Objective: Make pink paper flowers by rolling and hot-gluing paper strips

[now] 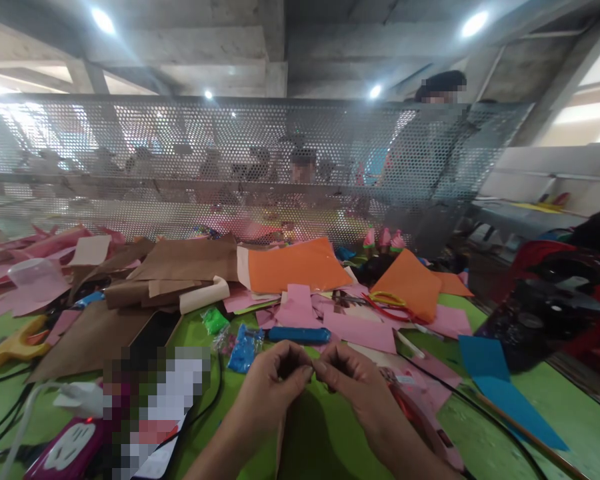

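Note:
My left hand (pixel 275 377) and my right hand (pixel 349 375) meet low in the middle of the view, above the green table (pixel 325 443). Both are closed in a pinch, thumb against fingertips, with the tips almost touching. Whatever sits between them is too small or hidden to name. Just beyond the fingers lies a long blue object (pixel 300 335) with rounded ends. Left of it are a small blue packet (pixel 245 348) and a bright green packet (pixel 214 321). A thin brown edge (pixel 281 437) shows below my left hand.
Pink paper pieces (pixel 360 331), orange sheets (pixel 295 265) and brown sheets (pixel 190 260) cover the far side. Left are a phone (pixel 167 413), a magenta power strip (pixel 67 447) and cables. A blue paper (pixel 500 380) lies right. A perforated metal screen (pixel 260 147) stands behind, people beyond it.

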The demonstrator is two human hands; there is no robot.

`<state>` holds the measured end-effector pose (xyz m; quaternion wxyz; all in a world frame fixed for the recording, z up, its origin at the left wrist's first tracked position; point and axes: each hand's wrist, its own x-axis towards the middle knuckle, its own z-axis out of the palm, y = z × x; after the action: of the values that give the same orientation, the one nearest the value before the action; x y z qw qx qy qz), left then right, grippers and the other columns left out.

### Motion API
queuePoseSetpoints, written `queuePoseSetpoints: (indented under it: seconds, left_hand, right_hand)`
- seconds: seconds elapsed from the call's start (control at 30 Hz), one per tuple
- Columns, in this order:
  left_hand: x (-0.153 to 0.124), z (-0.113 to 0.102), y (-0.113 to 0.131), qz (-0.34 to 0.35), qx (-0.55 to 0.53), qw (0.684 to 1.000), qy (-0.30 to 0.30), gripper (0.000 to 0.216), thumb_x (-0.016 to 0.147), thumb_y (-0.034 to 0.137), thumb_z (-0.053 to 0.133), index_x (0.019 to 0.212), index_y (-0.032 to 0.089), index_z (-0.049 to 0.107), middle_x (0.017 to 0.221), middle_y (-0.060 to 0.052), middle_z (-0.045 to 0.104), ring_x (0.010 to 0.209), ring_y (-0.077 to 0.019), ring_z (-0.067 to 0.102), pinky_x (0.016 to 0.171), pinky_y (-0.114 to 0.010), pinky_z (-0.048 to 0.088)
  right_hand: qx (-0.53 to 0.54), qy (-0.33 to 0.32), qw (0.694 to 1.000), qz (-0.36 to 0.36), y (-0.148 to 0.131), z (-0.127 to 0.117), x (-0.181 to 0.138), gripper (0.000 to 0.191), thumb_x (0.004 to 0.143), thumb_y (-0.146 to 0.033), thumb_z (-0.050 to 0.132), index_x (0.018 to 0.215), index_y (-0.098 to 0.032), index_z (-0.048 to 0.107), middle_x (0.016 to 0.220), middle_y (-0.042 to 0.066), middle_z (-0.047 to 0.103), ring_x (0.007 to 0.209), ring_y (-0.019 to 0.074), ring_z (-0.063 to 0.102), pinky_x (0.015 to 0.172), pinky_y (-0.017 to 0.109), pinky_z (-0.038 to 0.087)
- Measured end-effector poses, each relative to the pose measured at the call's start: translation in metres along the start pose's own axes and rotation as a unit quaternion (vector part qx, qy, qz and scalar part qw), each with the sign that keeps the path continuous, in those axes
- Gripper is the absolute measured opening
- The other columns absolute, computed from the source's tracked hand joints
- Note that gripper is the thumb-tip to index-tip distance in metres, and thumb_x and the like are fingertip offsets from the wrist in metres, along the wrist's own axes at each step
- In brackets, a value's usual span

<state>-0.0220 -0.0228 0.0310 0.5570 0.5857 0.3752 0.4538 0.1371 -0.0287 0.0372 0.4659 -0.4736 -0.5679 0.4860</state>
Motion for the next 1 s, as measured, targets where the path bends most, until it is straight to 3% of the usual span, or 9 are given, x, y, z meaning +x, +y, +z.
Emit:
queuePoseSetpoints:
  seconds: [0.2, 0.43, 0.73, 1.0]
  left_hand:
    - [-0.0028, 0.0021, 0.0006, 0.016, -0.046, 0.999, -0.009, 0.006, 0.083, 0.022, 0.055, 0.08, 0.016, 0.055, 0.071, 0.003, 0.052, 0.065, -0.0107, 0.047, 0.061, -0.023, 0.037]
    - [-0.0027, 0.006, 0.0013, 0.002, -0.178, 0.983, -0.039, 0.02, 0.079, 0.032, 0.065, 0.077, 0.016, 0.053, 0.065, 0.004, 0.053, 0.061, -0.0095, 0.05, 0.06, -0.021, 0.038]
    - [0.0002, 0.006, -0.003, 0.022, 0.026, 0.997, 0.067, 0.004, 0.077, 0.02, 0.063, 0.076, 0.016, 0.064, 0.07, -0.001, 0.064, 0.063, -0.0135, 0.056, 0.061, -0.025, 0.043]
    - [-0.0045, 0.0036, -0.0024, 0.103, 0.185, 0.974, 0.083, 0.009, 0.082, 0.016, 0.057, 0.075, 0.018, 0.062, 0.074, -0.001, 0.065, 0.07, -0.0151, 0.059, 0.064, -0.024, 0.042]
  right_hand:
    - [0.084, -0.028, 0.995, 0.047, -0.0056, 0.0032, -0.0037, 0.032, 0.073, -0.043, 0.074, 0.061, -0.018, 0.057, 0.06, -0.003, 0.047, 0.06, 0.0129, 0.039, 0.057, 0.025, 0.031]
    - [0.224, -0.099, 0.965, 0.095, -0.003, 0.0029, -0.0071, 0.024, 0.077, -0.034, 0.071, 0.068, -0.017, 0.058, 0.063, -0.002, 0.049, 0.06, 0.0127, 0.042, 0.056, 0.024, 0.03]
    - [0.124, -0.034, 0.991, 0.039, -0.0021, 0.0023, -0.0037, 0.027, 0.08, -0.035, 0.069, 0.064, -0.018, 0.056, 0.063, -0.003, 0.047, 0.061, 0.0124, 0.038, 0.058, 0.025, 0.029]
    - [0.097, -0.034, 0.994, 0.049, -0.0001, 0.0034, -0.003, 0.027, 0.081, -0.038, 0.067, 0.065, -0.018, 0.057, 0.064, -0.003, 0.052, 0.062, 0.0127, 0.04, 0.059, 0.025, 0.03]
